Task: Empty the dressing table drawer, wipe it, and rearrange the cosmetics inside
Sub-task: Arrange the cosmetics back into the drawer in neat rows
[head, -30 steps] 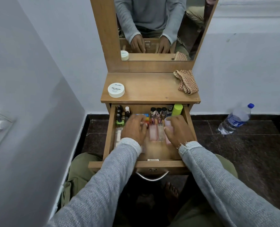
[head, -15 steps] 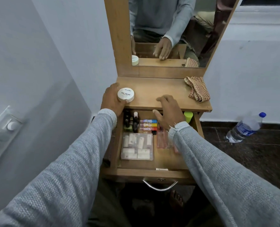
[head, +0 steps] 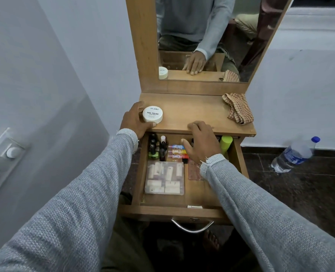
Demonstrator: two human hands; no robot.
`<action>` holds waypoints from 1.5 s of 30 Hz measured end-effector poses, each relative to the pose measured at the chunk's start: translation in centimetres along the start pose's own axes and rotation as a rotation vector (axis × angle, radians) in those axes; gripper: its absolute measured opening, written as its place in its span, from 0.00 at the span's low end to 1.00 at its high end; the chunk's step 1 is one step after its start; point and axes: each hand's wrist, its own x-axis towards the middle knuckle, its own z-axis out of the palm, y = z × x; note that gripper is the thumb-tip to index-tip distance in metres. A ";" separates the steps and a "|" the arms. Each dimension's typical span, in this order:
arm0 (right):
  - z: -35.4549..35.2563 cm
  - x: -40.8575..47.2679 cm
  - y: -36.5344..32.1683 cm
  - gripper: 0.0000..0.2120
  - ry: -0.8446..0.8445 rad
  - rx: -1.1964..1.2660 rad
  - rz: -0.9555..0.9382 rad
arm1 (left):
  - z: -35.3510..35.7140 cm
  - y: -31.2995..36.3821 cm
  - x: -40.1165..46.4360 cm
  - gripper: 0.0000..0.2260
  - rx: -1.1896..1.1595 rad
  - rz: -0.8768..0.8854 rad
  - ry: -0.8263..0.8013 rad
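Both hands out of the drawer, one now on the white jar

The left hand [head: 135, 122] has left the drawer [head: 182, 211] and curls round the nail polish jar [head: 152, 114] at the tabletop's nine o'clock. The right hand [head: 202, 142], fingers loose, holds nothing and rests on the top's front edge. Cosmetics fill the drawer again, so I'd guess the jar goes in last.

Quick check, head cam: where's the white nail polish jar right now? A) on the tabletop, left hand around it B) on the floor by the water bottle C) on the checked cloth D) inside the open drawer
A: the white nail polish jar stands on the tabletop with the left hand curled round it, above the open drawer.
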 end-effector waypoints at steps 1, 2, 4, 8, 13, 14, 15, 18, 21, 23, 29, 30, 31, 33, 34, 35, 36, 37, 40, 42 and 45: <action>0.0 0.0 0.0 0.22 0.001 0.001 0.000 | 0.2 0.0 -0.2 0.37 -0.023 0.004 0.015; 0.0 0.0 0.0 0.22 0.003 0.004 0.001 | 0.4 -0.1 -0.4 0.37 -0.040 0.009 0.026; -0.1 -0.1 0.0 0.22 0.007 0.006 0.003 | 0.7 -0.1 -0.9 0.38 -0.058 0.016 0.044; -0.7 0.2 -0.3 0.25 -0.049 0.061 0.069 | 1.3 0.3 -2.9 0.39 -0.094 0.046 0.079; -2.8 0.2 -1.2 0.21 -0.103 0.474 0.272 | 3.8 1.3 -7.2 0.38 -0.137 0.166 0.052; -3.0 -0.1 -1.2 0.18 -0.112 0.549 0.307 | 4.4 1.4 -8.1 0.38 -0.145 0.181 0.036; -3.1 -0.6 -1.2 0.14 -0.124 0.596 0.341 | 4.9 1.5 -8.9 0.38 -0.142 0.198 0.023; -2.9 -2.0 -0.4 0.04 -0.177 0.735 0.443 | 6.3 1.1 -10.8 0.38 -0.098 0.220 -0.019; -2.8 -3.4 1.1 0.03 -0.251 0.846 0.561 | 7.1 0.4 -11.8 0.35 -0.055 0.185 -0.133; -2.9 -4.5 2.0 0.07 -0.331 0.874 0.636 | 7.2 0.1 -12.2 0.33 -0.020 0.205 -0.225; -2.2 -7.8 3.7 0.06 -0.471 0.815 0.773 | 7.7 -0.1 -13.3 0.18 0.082 0.124 -0.491; -1.8 -8.2 3.8 0.07 -0.485 0.790 0.783 | 7.9 -0.2 -13.4 0.15 0.115 0.101 -0.518; -1.7 -8.5 3.7 0.08 -0.501 0.760 0.790 | 8.0 -0.2 -13.5 0.13 0.143 0.088 -0.534; -1.1 -9.1 3.5 0.08 -0.522 0.697 0.784 | 8.3 -0.3 -13.7 0.11 0.200 0.081 -0.534; -0.9 -9.3 3.3 0.08 -0.519 0.674 0.774 | 8.4 -0.3 -13.7 0.10 0.226 0.081 -0.532; -0.8 -9.4 3.1 0.08 -0.511 0.657 0.769 | 8.5 -0.2 -13.7 0.10 0.249 0.077 -0.532; -0.8 -9.5 2.8 0.07 -0.503 0.640 0.767 | 8.6 -0.2 -13.7 0.10 0.268 0.066 -0.535; -0.7 -9.6 2.6 0.07 -0.500 0.613 0.759 | 8.7 -0.2 -13.6 0.10 0.288 0.058 -0.540; -0.4 -9.3 2.6 0.08 -0.512 0.538 0.729 | 9.0 -0.3 -13.7 0.09 0.340 0.065 -0.548; -0.4 -9.3 2.5 0.06 -0.533 0.480 0.710 | 9.1 -0.4 -13.7 0.08 0.352 0.084 -0.543; -0.3 -9.5 2.5 0.08 -0.527 0.341 0.646 | 9.1 -0.3 -13.8 0.07 0.364 0.097 -0.552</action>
